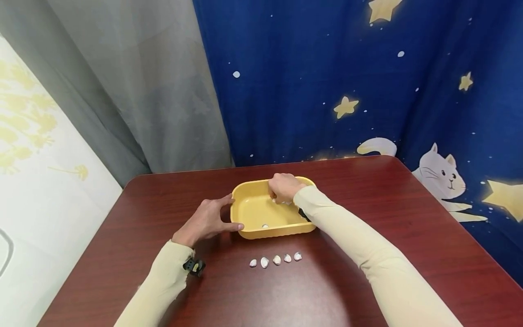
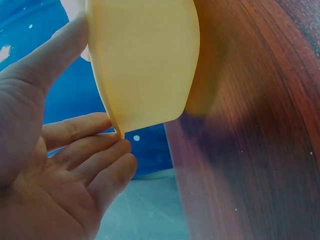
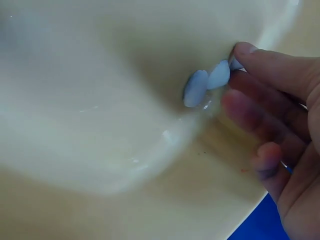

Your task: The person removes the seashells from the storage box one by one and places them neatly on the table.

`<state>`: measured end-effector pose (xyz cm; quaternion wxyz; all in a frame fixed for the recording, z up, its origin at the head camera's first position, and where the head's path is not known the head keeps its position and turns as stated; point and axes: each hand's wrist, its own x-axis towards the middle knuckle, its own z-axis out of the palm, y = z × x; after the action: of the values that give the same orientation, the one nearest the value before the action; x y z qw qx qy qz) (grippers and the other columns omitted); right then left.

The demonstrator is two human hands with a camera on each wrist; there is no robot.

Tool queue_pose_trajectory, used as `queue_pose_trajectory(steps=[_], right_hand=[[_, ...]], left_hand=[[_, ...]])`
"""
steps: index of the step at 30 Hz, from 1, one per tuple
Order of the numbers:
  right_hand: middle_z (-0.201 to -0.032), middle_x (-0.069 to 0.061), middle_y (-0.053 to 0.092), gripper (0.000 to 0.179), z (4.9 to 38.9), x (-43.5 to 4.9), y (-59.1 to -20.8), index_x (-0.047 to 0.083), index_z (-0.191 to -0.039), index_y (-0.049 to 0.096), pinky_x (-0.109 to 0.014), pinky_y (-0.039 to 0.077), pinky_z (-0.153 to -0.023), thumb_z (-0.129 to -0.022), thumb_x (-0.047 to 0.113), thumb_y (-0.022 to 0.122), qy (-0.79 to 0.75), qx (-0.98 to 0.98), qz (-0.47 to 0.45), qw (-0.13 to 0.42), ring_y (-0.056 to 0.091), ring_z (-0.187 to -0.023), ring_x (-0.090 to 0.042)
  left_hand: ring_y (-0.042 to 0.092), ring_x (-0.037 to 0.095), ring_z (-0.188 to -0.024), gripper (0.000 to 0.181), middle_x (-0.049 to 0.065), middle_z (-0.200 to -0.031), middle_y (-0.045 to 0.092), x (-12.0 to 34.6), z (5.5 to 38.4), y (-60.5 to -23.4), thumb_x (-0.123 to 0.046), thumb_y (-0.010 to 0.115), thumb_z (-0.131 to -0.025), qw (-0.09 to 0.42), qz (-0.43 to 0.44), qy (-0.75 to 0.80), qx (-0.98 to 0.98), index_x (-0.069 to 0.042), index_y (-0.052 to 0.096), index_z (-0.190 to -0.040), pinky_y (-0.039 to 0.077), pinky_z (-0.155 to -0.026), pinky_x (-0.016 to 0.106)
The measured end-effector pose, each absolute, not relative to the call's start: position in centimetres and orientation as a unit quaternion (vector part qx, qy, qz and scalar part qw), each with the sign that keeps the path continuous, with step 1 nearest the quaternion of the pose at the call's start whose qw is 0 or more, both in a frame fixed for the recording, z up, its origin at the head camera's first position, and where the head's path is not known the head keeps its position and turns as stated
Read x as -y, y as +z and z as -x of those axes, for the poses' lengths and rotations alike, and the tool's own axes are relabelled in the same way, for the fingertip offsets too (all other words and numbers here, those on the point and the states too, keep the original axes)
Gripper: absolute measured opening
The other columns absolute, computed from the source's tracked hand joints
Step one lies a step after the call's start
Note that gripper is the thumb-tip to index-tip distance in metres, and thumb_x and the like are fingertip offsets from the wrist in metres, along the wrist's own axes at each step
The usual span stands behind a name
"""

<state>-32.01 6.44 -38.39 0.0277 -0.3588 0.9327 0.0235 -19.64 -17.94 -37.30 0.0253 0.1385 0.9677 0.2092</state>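
A shallow yellow plastic tub (image 1: 261, 209) sits on the table. Spread across its left end is my left hand (image 1: 208, 220), gripping the rim between thumb and fingertips; the left wrist view shows the fingertips (image 2: 117, 145) at the tub's edge. Inside the tub, near its far right side, my right hand (image 1: 283, 187) reaches down. It pinches a small white shell (image 3: 236, 63) between thumb and index finger, most of it hidden by them. Two more pale shells (image 3: 195, 88) lie beside the fingertips on the tub floor. Another small shell (image 1: 265, 225) lies by the near wall.
Several small white shells (image 1: 277, 260) lie in a row on the red-brown wooden table (image 1: 261, 299), in front of the tub. Behind the table hang a grey curtain (image 1: 163, 91) and a blue star-patterned curtain (image 1: 286, 91). A white panel (image 1: 37, 204) stands at the left.
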Motion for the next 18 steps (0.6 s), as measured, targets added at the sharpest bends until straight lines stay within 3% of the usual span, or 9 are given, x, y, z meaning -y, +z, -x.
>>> queue_pose_trajectory(steps=[11,18], right_hand=[[-0.061,0.008,0.057,0.032,31.5,-6.4,-38.3,0.023,-0.058,0.061,-0.027,0.042,-0.058,-0.075,-0.003,0.068,0.0,-0.924,0.38,0.042,0.053,-0.063,-0.012],[-0.059,0.01,0.053,0.035,31.2,-6.5,-37.3,0.023,-0.057,0.058,-0.023,0.04,-0.055,-0.075,-0.007,0.066,-0.015,-0.913,0.401,0.07,0.052,-0.061,-0.009]], left_hand=[[0.057,0.03,-0.13,0.094,0.01,-0.144,0.061,17.9,19.4,-37.2,-0.056,0.085,-0.073,0.033,-0.136,0.209,-0.968,-0.009,0.051,-0.147,0.048,-0.108,0.049],[0.059,0.031,-0.128,0.091,0.011,-0.14,0.064,17.9,19.5,-37.0,-0.055,0.085,-0.073,0.02,-0.148,0.198,-0.969,-0.007,0.055,-0.144,0.048,-0.107,0.049]])
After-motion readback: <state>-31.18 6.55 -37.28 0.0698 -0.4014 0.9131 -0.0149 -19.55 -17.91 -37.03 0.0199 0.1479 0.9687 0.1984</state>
